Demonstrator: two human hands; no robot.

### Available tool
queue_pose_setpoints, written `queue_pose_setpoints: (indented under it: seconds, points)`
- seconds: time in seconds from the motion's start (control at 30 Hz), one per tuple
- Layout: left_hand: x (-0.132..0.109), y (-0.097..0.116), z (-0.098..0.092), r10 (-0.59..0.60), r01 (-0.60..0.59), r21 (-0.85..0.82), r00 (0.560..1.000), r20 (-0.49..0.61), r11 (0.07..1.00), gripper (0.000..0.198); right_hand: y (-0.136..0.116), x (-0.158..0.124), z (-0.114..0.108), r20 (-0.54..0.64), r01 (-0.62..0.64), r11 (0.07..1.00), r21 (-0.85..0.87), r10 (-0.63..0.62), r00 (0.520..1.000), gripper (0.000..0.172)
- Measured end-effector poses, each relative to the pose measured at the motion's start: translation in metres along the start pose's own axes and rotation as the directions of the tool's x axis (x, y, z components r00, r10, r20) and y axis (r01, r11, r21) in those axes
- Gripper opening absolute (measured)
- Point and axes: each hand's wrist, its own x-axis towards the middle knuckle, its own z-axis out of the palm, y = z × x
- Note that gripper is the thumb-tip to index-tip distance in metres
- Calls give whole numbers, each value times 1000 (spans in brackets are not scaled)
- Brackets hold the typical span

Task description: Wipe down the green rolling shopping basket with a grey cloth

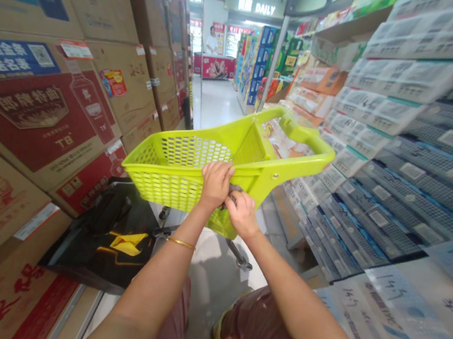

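Note:
A lime-green plastic shopping cart (174, 169) with a perforated basket stands crosswise in front of me. My left hand (216, 182) is closed on the near side of its basket, fingers curled just below the rim. Close beside it, my right hand (242, 211) is bent with thumb and fingers together at a small dark piece (233, 190) on the cart's side. Both hands partly cover this piece, so its kind is unclear. The cart's looped handle (319, 156) points to the right. Inside the visible part of the basket I see no goods.
Stacked cartons (35, 120) wall the aisle on the left. A black bag (78, 252) with a yellow piece (128, 242) on it lies by them. Packs of tissue-like goods (378, 119) are piled on the right. A metal post (276, 62) and a distant person (212, 41) are ahead.

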Motion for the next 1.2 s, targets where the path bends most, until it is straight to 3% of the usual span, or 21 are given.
queue_pose_setpoints:
  seconds: [0.13,0.27,0.43,0.67,0.97,1.07,1.2]
  points:
    - [-1,-1,-2,12,-12,-3,1000,9,1000,37,12,26,-12,-236,-92,996,7,91,967,23]
    - [-1,-2,-2,10,-10,-8,1000,27,1000,33,15,45,-20,-344,-135,991,14,132,930,23]
    - [-3,-3,-2,15,-15,-18,1000,21,1000,30,14,39,-15,-307,-190,981,-41,168,937,22]
    - [-2,-1,-6,0,0,-11,1000,26,1000,32,11,19,-10,-219,-83,996,-15,78,973,26]
    - [-3,-2,-8,20,-19,-37,999,29,999,32,4,17,-15,-148,-107,992,-73,95,984,25]
    - [-3,-3,-8,22,-21,-34,999,26,999,32,4,19,-14,-169,-119,991,-53,109,979,25]
    - [-4,-4,-7,36,-35,-39,999,7,999,33,6,28,-16,-290,-129,991,-28,115,950,26]
